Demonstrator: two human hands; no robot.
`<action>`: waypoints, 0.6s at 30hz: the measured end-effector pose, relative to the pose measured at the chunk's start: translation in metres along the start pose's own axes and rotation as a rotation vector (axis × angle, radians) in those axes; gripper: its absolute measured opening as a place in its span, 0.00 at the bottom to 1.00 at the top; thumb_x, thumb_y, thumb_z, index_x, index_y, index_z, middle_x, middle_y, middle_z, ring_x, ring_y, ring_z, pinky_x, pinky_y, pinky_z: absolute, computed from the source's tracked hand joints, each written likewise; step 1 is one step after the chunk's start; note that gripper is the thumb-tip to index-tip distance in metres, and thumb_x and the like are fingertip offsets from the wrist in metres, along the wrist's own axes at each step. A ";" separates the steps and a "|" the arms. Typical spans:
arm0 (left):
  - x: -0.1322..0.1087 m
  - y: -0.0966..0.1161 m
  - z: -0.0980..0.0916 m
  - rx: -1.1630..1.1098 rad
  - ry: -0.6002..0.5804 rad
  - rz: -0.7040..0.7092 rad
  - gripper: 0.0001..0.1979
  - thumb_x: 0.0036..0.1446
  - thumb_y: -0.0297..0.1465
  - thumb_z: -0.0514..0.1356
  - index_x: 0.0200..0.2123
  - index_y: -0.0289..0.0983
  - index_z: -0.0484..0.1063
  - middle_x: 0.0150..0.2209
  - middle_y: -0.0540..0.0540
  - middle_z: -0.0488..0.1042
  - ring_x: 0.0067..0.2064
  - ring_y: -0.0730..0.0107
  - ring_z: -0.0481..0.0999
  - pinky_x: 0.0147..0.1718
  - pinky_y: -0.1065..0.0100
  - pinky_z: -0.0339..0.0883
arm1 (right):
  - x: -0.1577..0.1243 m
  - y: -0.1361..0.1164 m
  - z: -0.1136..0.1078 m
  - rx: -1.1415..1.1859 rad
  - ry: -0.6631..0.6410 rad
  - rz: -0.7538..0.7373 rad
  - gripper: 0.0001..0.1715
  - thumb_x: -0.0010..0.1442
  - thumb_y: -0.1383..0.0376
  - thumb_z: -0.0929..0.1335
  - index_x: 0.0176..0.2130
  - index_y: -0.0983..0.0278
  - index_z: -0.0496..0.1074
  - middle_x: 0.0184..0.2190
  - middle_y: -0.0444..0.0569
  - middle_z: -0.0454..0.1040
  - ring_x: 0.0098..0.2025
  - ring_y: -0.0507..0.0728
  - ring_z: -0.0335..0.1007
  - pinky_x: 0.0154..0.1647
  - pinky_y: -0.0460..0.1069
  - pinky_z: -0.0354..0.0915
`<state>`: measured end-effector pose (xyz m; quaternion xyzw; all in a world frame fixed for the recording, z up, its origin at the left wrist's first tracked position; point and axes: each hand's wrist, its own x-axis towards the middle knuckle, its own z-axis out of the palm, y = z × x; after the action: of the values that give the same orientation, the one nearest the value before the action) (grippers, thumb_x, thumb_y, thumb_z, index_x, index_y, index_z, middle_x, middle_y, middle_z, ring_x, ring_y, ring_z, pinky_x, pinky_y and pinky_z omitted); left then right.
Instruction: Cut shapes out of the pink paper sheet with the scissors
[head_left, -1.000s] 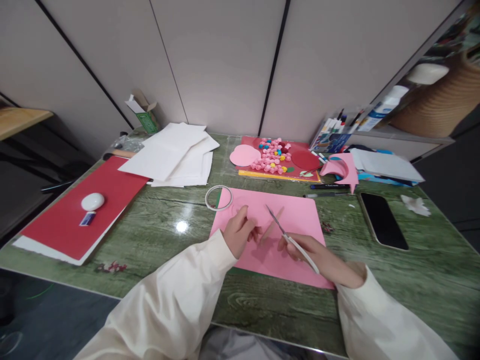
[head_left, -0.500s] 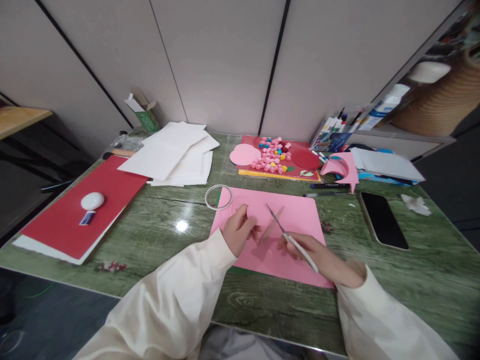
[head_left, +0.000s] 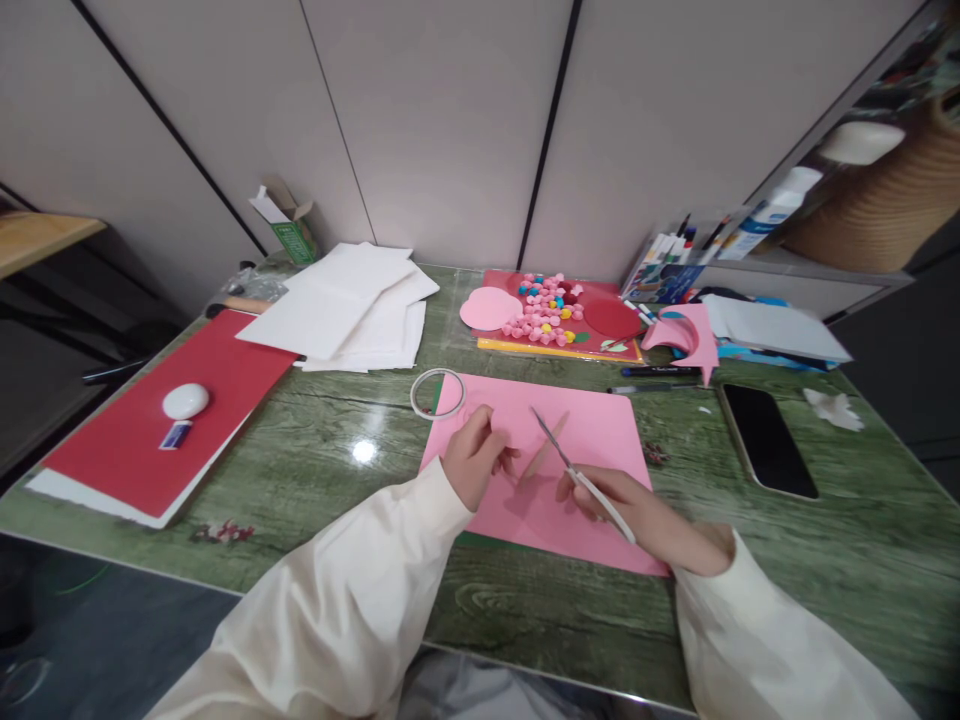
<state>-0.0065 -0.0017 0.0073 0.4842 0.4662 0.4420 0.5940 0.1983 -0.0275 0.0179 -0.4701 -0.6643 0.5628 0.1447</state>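
Note:
A pink paper sheet (head_left: 592, 430) lies on the green wood-grain table (head_left: 330, 460) in front of me. My left hand (head_left: 474, 460) rests on the sheet with its fingers curled, pinching a small pink piece that I can barely make out. My right hand (head_left: 600, 492) is closed around white-handled scissors (head_left: 570, 470). The blades point up and to the left, above the sheet. A roll of clear tape (head_left: 437, 393) sits at the sheet's upper left corner.
A red sheet (head_left: 142, 440) with a white oval object (head_left: 185, 401) lies at left. White papers (head_left: 352, 305) are stacked behind it. A red board with small paper flowers (head_left: 544, 308), markers (head_left: 652, 372), a pink scrap (head_left: 686, 338) and a black phone (head_left: 765, 438) lie at right.
Almost nothing differs. My left hand's fingers shifted slightly on the pink sheet; the scissors stay in place.

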 end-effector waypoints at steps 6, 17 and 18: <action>0.000 -0.003 -0.001 -0.013 0.033 0.031 0.06 0.52 0.31 0.50 0.25 0.37 0.56 0.19 0.54 0.67 0.19 0.78 0.68 0.18 0.76 0.54 | 0.000 -0.001 -0.001 -0.013 -0.003 -0.003 0.20 0.58 0.52 0.58 0.32 0.65 0.65 0.22 0.42 0.59 0.26 0.51 0.53 0.25 0.45 0.53; 0.000 0.002 0.003 -0.068 -0.036 -0.001 0.11 0.50 0.37 0.55 0.29 0.36 0.58 0.20 0.54 0.67 0.17 0.80 0.65 0.15 0.76 0.52 | 0.000 0.002 -0.001 -0.054 0.020 -0.009 0.18 0.59 0.53 0.59 0.33 0.65 0.66 0.24 0.43 0.61 0.26 0.51 0.55 0.26 0.45 0.54; 0.000 0.003 0.003 -0.056 -0.057 -0.004 0.11 0.49 0.37 0.56 0.29 0.35 0.59 0.20 0.54 0.67 0.17 0.80 0.65 0.15 0.76 0.53 | 0.000 0.002 -0.001 -0.056 0.023 -0.009 0.18 0.59 0.54 0.59 0.33 0.65 0.66 0.24 0.43 0.62 0.26 0.51 0.55 0.26 0.45 0.54</action>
<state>-0.0034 -0.0018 0.0108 0.4787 0.4375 0.4398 0.6213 0.2000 -0.0277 0.0166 -0.4774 -0.6801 0.5380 0.1416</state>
